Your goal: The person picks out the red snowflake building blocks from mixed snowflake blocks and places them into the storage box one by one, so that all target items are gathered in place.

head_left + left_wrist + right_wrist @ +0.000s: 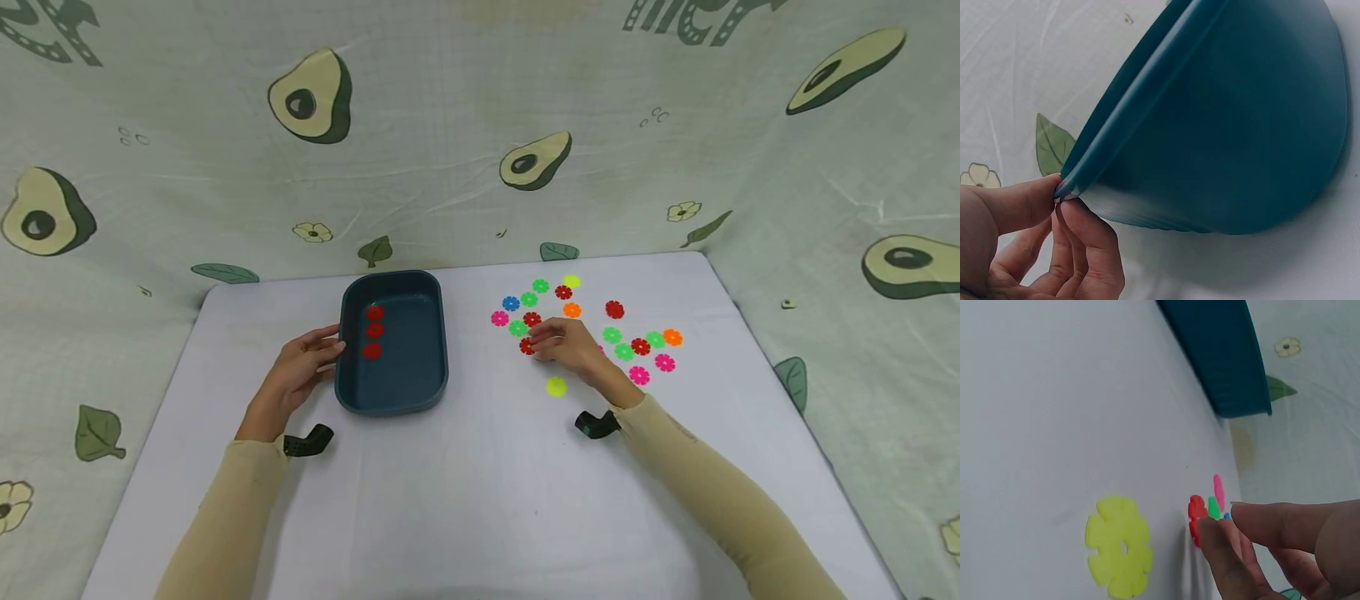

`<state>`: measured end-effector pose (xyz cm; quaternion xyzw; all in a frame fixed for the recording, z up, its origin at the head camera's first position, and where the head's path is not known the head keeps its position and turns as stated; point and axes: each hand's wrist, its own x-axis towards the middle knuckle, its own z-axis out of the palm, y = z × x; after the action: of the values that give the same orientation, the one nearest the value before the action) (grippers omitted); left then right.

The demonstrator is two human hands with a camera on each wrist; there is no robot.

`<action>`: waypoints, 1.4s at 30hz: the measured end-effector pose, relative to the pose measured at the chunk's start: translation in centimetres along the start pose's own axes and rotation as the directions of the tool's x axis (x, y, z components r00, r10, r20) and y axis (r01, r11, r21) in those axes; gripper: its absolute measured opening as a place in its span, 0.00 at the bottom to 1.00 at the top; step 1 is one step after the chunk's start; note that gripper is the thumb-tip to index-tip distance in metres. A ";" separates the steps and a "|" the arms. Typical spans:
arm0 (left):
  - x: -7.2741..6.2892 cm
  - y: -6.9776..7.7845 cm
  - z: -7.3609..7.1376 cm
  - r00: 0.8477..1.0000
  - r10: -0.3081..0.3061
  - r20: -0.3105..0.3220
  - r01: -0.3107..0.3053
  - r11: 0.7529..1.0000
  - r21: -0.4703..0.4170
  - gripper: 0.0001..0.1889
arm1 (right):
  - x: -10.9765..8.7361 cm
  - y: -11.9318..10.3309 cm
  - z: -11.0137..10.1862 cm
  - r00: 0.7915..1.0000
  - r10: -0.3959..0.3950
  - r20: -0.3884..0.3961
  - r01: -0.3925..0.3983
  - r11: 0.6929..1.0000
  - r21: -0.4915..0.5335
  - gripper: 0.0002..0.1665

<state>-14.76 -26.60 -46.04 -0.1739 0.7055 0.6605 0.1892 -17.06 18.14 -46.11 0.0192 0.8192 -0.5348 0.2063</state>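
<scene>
My left hand point(296, 368) pinches the left rim of a dark teal plastic tray point(408, 367). In the left wrist view, the thumb lies over the rim and the fingers below it. Three red notched discs point(374, 331) lie in a column inside the tray. To the right, my right hand point(576, 348) is low over scattered notched discs, fingertips right at a red disc point(527, 347). The right wrist view has a fingertip overlapping that red disc point(1195, 515), with the thumb apart from the finger. A yellow disc point(1116, 544) lies nearby.
Green, pink, orange, blue, yellow and more red discs lie on the white table point(480, 500) around my right hand, including a lone red disc point(615, 310) behind it. A black wrist mount point(597, 425) sticks out from each sleeve. An avocado-print cloth point(450, 108) hangs behind.
</scene>
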 end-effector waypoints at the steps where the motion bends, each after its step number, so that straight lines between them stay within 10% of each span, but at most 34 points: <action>1: 0.0 0.0 0.0 1.000 0.000 0.001 0.000 1.000 -0.001 0.34 | 0.0 0.2 -0.1 1.000 0.001 -0.008 -0.001 1.000 -0.004 0.21; 42: -0.6 0.3 0.3 1.000 0.006 -0.017 -0.006 1.000 0.017 0.33 | 1.5 0.9 2.3 0.967 -0.188 -0.170 0.122 0.932 -0.341 0.16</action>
<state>-14.35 -26.31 -45.46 -0.1757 0.7131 0.6537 0.1827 -17.51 16.24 -48.27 -0.0268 0.9121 -0.4011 0.0803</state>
